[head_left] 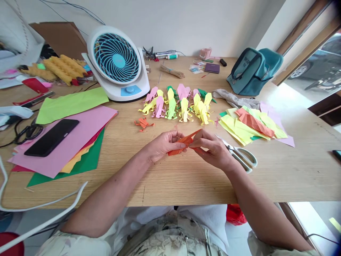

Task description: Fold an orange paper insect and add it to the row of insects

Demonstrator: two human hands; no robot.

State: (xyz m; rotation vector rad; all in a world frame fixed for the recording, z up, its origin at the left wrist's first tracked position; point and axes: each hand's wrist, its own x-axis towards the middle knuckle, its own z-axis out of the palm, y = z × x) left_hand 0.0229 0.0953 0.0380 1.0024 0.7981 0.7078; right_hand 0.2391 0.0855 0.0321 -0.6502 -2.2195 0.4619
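Between my hands is a folded piece of orange paper, held just above the wooden table. My left hand pinches its left part with the thumb on top. The fingertips of my right hand close on its right end. A small orange folded paper figure lies beyond my left hand. Farther back stand several folded paper figures in pink, yellow and green. Scissors with pale handles lie beside my right hand, their blades partly hidden behind it.
On the left, a black phone rests on coloured paper sheets. A white fan stands behind them. Creased paper pieces lie at the right, near a grey cloth and a teal bag. A bundle of thin sticks lies farther back.
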